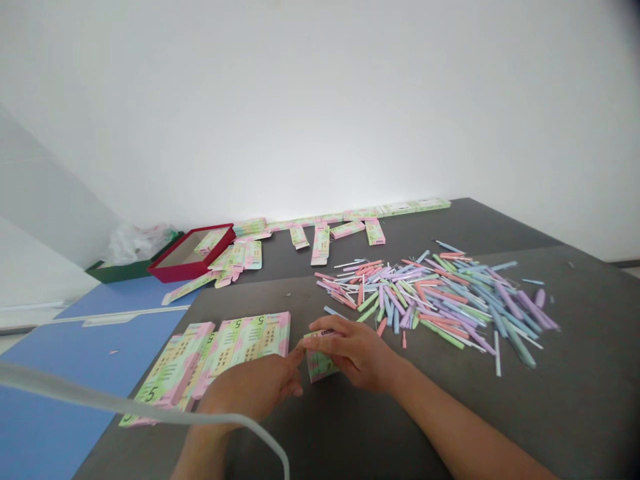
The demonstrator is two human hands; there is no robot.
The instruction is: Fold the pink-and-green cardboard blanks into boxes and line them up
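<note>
Both hands meet on a small pastel pink-and-green carton [319,364] standing on the dark grey table [575,400]. My right hand [353,350] wraps over its top and right side, fingers curled around it. My left hand [255,387] is curled beside it, its index finger pointing at and touching the carton's top left edge. A row of flat, unfolded cartons of the same print [220,353] lies just left of my hands. A heap of pastel sticks [435,297] in pink, green, blue and purple spreads behind and right of them.
A red open box [193,253] and a green box [125,270] with a clear plastic bag sit at the back left. More flat cartons [320,240] lie scattered and lined along the wall. A blue surface [75,373] adjoins the table's left. A pale cable [150,410] crosses the foreground.
</note>
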